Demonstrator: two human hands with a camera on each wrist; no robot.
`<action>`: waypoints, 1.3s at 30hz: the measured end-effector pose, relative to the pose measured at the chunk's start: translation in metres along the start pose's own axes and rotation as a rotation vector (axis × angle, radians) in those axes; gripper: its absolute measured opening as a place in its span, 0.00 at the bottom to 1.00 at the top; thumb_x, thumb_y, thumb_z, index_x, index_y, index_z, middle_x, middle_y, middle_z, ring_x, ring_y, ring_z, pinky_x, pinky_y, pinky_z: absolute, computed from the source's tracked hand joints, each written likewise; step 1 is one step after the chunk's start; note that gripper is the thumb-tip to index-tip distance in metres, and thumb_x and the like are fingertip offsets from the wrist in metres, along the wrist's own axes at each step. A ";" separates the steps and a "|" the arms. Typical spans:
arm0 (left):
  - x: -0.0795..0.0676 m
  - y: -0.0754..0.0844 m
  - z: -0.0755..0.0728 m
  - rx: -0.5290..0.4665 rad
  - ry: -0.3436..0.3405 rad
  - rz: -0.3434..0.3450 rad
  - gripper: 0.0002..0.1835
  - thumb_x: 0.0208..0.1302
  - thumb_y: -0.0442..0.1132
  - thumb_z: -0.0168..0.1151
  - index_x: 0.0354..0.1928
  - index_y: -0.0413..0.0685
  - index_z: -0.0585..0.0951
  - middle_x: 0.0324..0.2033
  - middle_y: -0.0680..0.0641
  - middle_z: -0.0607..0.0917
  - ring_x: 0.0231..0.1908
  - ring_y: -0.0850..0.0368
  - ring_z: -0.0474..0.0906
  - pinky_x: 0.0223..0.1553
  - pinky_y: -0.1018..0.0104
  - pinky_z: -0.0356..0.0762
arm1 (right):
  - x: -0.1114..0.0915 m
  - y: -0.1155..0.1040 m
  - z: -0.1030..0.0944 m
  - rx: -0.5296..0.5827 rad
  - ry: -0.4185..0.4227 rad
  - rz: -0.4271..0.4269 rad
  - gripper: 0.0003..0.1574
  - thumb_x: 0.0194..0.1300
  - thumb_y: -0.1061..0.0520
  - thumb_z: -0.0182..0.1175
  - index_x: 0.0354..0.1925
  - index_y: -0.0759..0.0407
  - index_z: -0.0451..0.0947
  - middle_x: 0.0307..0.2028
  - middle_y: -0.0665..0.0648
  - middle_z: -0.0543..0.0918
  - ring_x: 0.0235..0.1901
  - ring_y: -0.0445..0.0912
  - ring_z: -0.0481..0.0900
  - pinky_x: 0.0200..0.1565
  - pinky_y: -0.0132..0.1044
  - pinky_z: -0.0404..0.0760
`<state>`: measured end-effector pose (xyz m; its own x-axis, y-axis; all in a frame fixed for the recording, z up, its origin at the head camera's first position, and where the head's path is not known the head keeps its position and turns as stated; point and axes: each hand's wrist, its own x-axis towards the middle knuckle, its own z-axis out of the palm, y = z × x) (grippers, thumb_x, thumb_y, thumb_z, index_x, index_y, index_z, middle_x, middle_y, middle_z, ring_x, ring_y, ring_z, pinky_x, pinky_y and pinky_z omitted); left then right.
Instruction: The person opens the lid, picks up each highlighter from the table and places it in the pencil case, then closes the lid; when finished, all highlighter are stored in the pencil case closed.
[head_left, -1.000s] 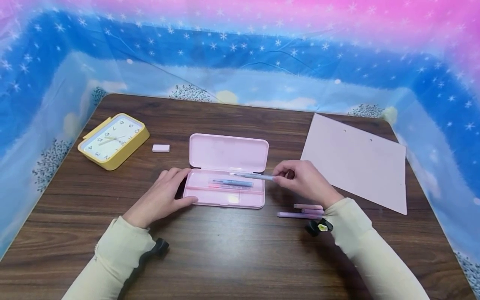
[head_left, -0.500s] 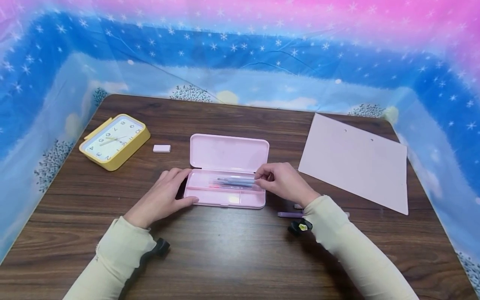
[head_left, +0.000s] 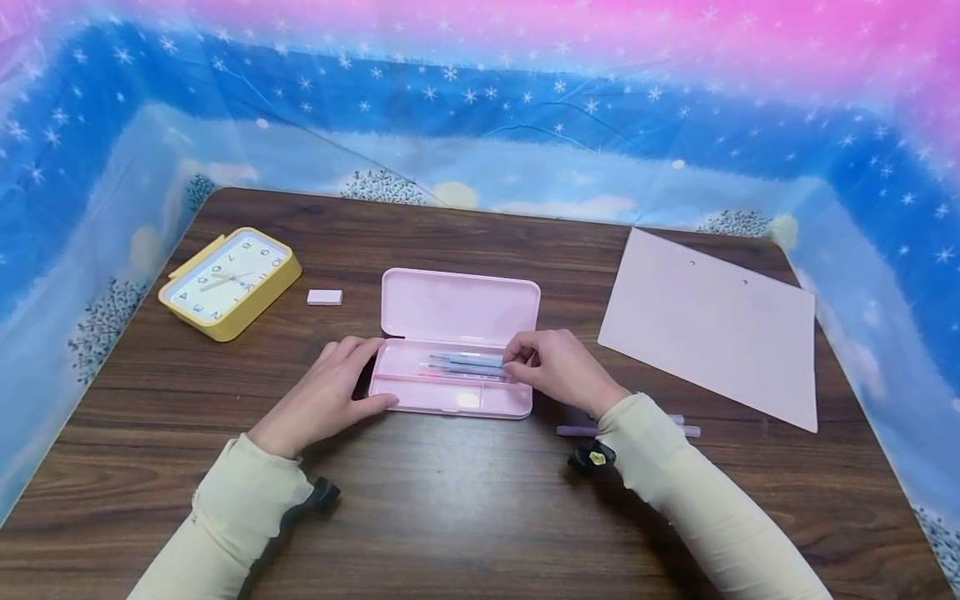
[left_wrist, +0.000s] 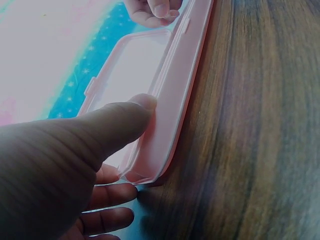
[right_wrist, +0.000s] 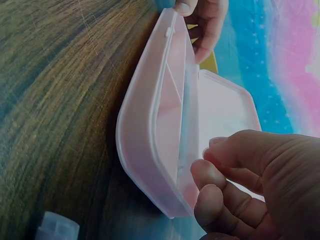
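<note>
A pink pencil case (head_left: 420, 400) lies with its lid up in the middle of the table. My left hand (head_left: 322, 400) holds its left end, thumb (left_wrist: 142, 102) over the front rim and fingers around the far side. Several pens (head_left: 465, 367), bluish and one reddish, lie in the long back compartment. Over the right end hovers my right hand (head_left: 555, 367), its loosely bent fingertips right at the pens' ends. In the right wrist view, nothing shows between the fingertips (right_wrist: 207, 172), and a pale blue pen (right_wrist: 186, 120) lies inside the case.
Purple pens (head_left: 577, 431) lie on the table partly under my right sleeve. A white eraser (head_left: 325, 297) and a yellow clock (head_left: 232, 283) stand to the left. At right lies a pale pink board (head_left: 712, 333) with two small holes.
My right hand has moved left, bringing a blue pen from the case's right side down into the back compartment, and its fingers have let go. The left hand stays put.
</note>
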<state>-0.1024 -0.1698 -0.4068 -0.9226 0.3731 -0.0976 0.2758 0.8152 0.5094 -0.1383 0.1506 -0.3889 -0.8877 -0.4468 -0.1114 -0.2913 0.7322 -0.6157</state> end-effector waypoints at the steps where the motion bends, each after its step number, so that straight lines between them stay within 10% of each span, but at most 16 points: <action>1: 0.000 0.000 0.000 0.000 -0.001 0.002 0.42 0.61 0.52 0.68 0.71 0.39 0.64 0.57 0.39 0.74 0.55 0.45 0.66 0.58 0.46 0.71 | 0.000 0.000 0.000 0.002 -0.002 0.010 0.02 0.64 0.54 0.65 0.37 0.48 0.83 0.29 0.46 0.82 0.30 0.42 0.76 0.35 0.33 0.77; 39: 0.000 0.002 0.000 0.009 0.011 0.007 0.42 0.60 0.54 0.69 0.71 0.41 0.65 0.59 0.39 0.74 0.56 0.44 0.66 0.58 0.45 0.70 | -0.069 0.047 -0.051 0.001 0.135 0.129 0.09 0.65 0.53 0.65 0.44 0.52 0.83 0.34 0.48 0.84 0.32 0.44 0.79 0.37 0.36 0.78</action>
<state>-0.1013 -0.1679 -0.4057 -0.9235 0.3740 -0.0848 0.2845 0.8165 0.5025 -0.1093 0.2422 -0.3703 -0.9575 -0.2760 -0.0836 -0.1716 0.7783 -0.6040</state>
